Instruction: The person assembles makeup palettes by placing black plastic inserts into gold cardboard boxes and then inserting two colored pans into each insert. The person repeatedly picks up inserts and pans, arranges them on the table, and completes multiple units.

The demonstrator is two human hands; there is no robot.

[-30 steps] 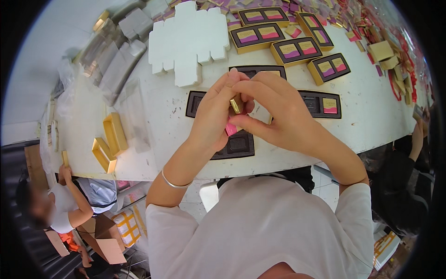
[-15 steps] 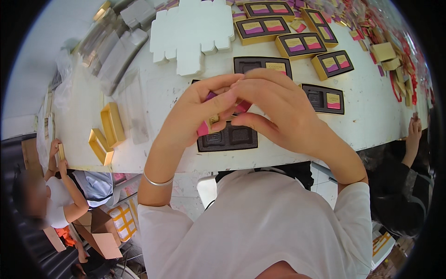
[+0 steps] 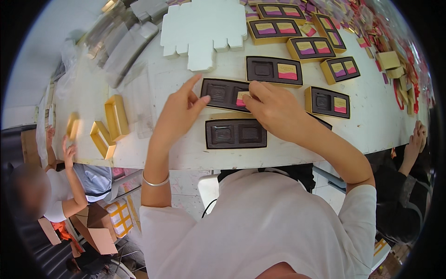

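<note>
The step in hand looks like seating a pink-and-gold packet [image 3: 241, 99] in the right pocket of the middle dark box [image 3: 224, 94]. The right hand [image 3: 276, 111] has its fingertips together at the packet's right side; whether they pinch or merely press, I cannot tell. The left hand [image 3: 179, 111], thumb and fingers apart, is at the middle dark box's left end, beside an unfilled pocket. The next move seems to call for settling the packet flat and releasing it cleanly.
</note>
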